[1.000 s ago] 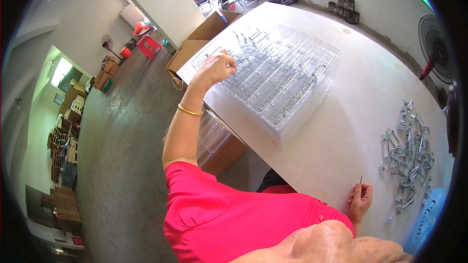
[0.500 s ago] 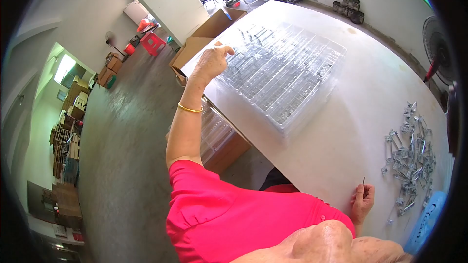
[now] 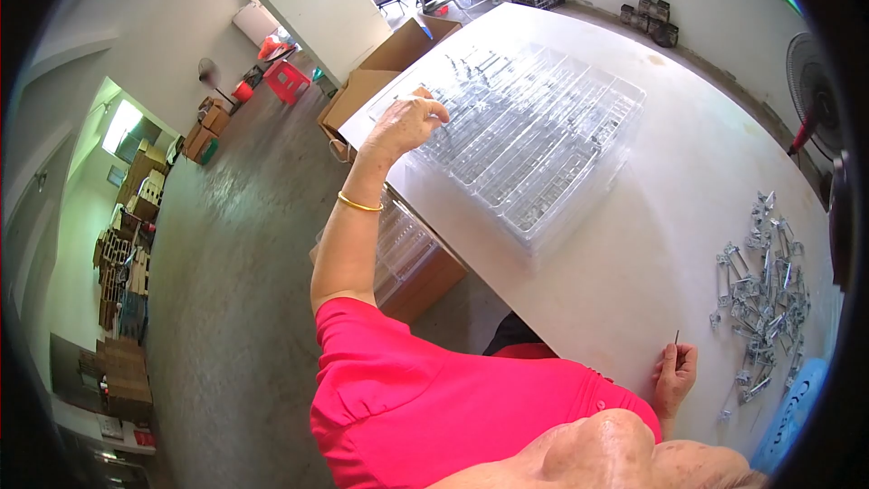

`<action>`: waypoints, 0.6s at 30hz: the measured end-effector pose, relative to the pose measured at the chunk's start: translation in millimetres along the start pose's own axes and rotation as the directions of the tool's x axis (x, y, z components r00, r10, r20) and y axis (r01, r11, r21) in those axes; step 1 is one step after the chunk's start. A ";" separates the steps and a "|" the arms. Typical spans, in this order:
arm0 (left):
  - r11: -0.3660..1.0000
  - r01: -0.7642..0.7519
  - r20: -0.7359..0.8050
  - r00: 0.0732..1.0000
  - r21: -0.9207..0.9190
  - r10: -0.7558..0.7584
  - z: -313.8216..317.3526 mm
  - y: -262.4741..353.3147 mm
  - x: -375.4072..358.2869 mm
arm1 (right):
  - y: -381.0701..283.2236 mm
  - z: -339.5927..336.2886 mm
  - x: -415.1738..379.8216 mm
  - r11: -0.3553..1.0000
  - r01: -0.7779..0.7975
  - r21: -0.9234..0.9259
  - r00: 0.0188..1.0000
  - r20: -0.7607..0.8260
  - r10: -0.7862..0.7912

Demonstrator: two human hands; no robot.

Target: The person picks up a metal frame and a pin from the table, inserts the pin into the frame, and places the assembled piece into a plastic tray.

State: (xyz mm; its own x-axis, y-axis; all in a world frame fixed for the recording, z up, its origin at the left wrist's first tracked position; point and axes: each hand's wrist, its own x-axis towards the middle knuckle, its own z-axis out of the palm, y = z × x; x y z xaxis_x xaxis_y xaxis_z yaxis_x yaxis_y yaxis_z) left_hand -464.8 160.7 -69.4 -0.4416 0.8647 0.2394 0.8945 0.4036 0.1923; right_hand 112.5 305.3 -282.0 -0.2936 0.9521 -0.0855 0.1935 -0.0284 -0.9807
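Observation:
My left hand (image 3: 409, 125), with a gold bangle on the wrist, is over the left edge of a clear plastic tray (image 3: 561, 217). Its fingers are curled together; what they pinch, if anything, is hidden. Long narrow compartments run across the tray, and rows of small metal parts (image 3: 489, 81) lie in them. At the near table edge, my right hand (image 3: 674, 376) is closed around a thin dark rod (image 3: 676, 338) that points up. To the right of that hand lies a loose pile of silvery metal fittings (image 3: 765, 294).
The white table (image 3: 625, 281) fills the right half. An open cardboard box (image 3: 362, 95) stands beyond its left edge, and a box with clear trays (image 3: 398, 258) sits below. A blue plastic basket (image 3: 792, 417) is at lower right, a fan (image 3: 815, 95) at far right.
My left hand has shifted slightly right and down over the tray edge, its fingers curling further inward. My right hand stays in place with the rod.

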 end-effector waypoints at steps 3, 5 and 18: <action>1.000 -0.001 0.023 1.000 0.017 0.000 3.3 -1.2 2.1 | 4.1 -1.5 0.8 1.000 0.004 0.009 1.000 0.001 -0.004; 0.999 0.003 0.033 0.999 0.035 -0.004 3.1 0.8 2.3 | 4.5 -1.3 1.2 1.000 0.004 0.017 1.000 0.001 -0.004; 0.999 0.037 0.042 0.998 0.016 -0.038 2.4 5.7 0.5 | 0.6 -0.4 -0.8 1.000 0.001 0.018 1.000 0.009 -0.001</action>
State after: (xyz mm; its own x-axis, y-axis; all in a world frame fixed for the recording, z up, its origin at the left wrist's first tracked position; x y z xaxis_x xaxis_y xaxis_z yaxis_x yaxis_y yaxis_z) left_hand -459.8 164.1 -70.4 -0.4720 0.8604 0.1921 0.8784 0.4403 0.1860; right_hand 113.2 304.6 -282.4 -0.3022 0.9494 -0.0858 0.1760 -0.0329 -0.9838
